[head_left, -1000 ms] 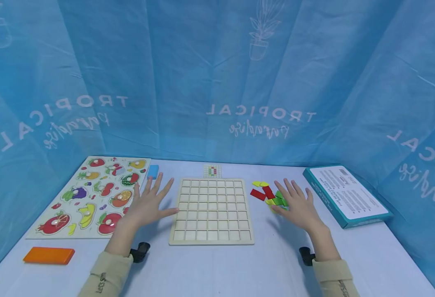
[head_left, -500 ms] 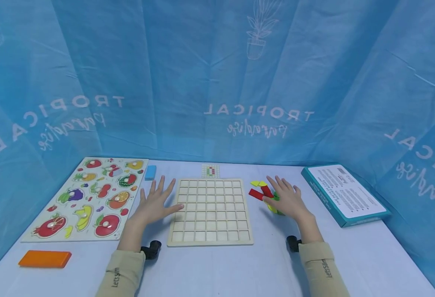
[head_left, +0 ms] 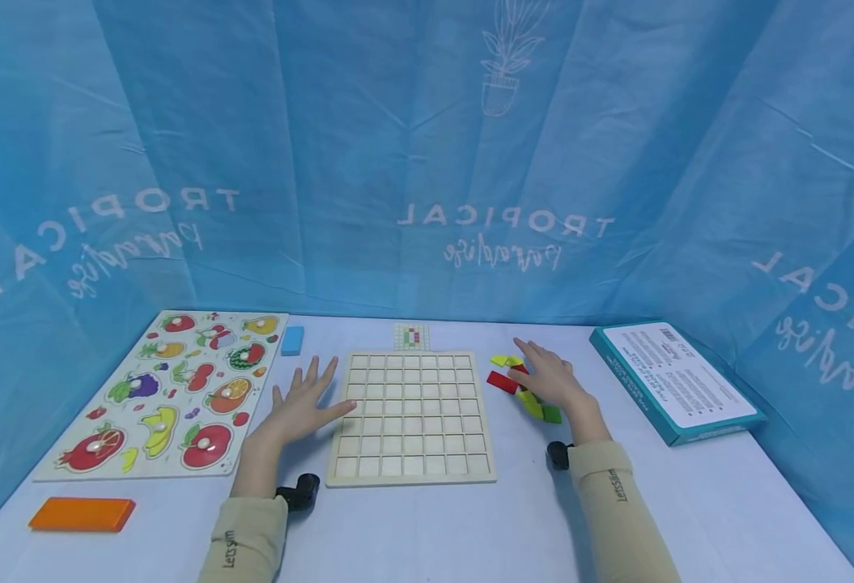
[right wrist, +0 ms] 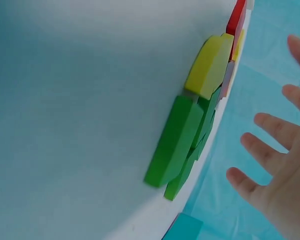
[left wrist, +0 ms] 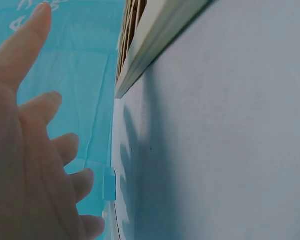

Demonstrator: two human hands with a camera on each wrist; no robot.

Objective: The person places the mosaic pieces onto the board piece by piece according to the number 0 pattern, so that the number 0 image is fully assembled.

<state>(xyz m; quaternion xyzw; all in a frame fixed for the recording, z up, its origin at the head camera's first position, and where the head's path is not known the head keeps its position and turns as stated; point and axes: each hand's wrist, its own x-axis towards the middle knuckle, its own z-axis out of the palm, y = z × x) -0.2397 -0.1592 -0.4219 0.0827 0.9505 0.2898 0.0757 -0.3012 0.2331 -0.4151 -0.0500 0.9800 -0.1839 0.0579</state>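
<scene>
My left hand (head_left: pixel 297 414), fingers spread, hovers at the left edge of a pale wooden grid board (head_left: pixel 412 419); its thumb overlaps the board in the head view. In the left wrist view the fingers cast a shadow on the cloth, and nothing is in the hand. My right hand (head_left: pixel 552 379) is over a small heap of coloured pieces and hides part of it. A red piece (head_left: pixel 503 382), a yellow piece (head_left: pixel 530 404) and a green piece (right wrist: pixel 175 142) show around it. The right wrist view shows the right fingers (right wrist: pixel 276 131) apart from the pieces, holding nothing.
A fruit knob puzzle (head_left: pixel 172 389) lies at the left, with an orange block (head_left: pixel 82 514) in front and a blue block (head_left: pixel 291 340) beside it. Behind the board is a small pattern card (head_left: pixel 411 336). A teal box (head_left: pixel 677 382) lies at the right; a blue curtain (head_left: pixel 368 162) hangs behind.
My right hand has moved left and lower over the coloured pieces, covering more of the red and green ones. The left hand has shifted slightly right and stays spread beside the board.
</scene>
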